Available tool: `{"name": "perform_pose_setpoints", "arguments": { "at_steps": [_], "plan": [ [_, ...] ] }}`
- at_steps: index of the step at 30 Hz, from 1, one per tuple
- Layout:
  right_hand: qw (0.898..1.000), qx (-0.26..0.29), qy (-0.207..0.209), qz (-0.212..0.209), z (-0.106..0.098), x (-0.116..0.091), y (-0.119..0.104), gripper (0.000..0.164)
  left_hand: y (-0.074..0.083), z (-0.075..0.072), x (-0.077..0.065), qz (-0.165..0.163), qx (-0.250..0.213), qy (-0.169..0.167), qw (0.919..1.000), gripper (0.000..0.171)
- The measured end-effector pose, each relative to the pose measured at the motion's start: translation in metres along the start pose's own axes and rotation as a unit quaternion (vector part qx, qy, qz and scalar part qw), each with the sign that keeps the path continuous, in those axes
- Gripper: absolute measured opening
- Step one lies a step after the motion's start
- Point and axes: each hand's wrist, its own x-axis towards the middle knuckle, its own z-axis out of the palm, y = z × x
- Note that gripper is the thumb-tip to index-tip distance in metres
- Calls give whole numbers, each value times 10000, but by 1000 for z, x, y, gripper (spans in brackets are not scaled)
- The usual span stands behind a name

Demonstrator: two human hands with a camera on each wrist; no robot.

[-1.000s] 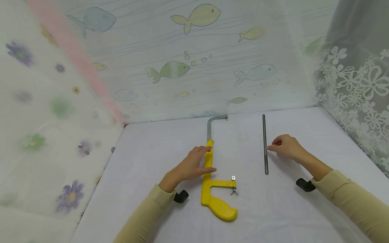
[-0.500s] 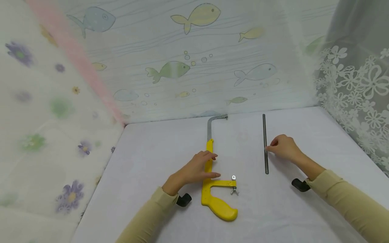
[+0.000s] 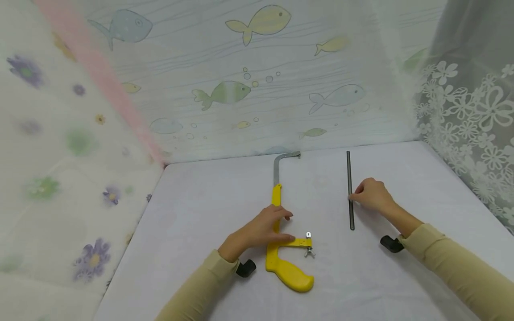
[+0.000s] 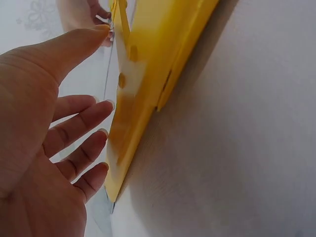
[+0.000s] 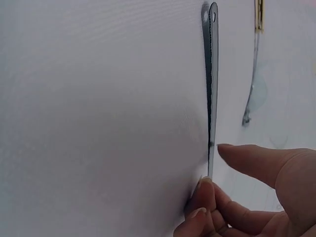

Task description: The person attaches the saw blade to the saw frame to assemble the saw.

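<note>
1. Two bare hands work above a white-covered bench (image 3: 201, 191), a yellow hacksaw frame (image 3: 272, 256) and a dark, slim saw blade (image 3: 349, 176) lying well apart on it.
2. The left hand (image 3: 263, 225) reaches over the middle of the frame, its fingers (image 4: 86, 150) spread and gently bent, thumb held away; whether they touch the yellow metal cannot be told.
3. The right hand (image 3: 373, 195) meets the blade below its midpoint, thumb and forefinger separated by a visible gap; firm contact is unclear. A hole marks the blade's near end.
4. The frame's curved handle (image 3: 291, 275) points toward the person, its grey steel arm (image 3: 276, 171) toward the rear edge; a wing nut (image 3: 309, 252) sits on the short crossbar.
5. Beige sleeves (image 3: 196, 285) cover both forearms, a black fitting (image 3: 246, 268) at each wrist.
6. Behind, a fish-print curtain (image 3: 192, 58) meets white floral lace (image 3: 482, 102) at right.
</note>
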Motion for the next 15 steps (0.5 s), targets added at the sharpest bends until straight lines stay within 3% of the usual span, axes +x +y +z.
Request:
{"name": "perform_pose_setpoints", "arguments": {
  "at_steps": [8,15],
  "plan": [
    [9991,-261,-146,285,2,3,-9,33,6,6,3,429,267,-128,9986,49],
    [9981,-234,-304,478,2,7,-15,29,14,9,3,728,172,-227,9969,46]
  ]
}}
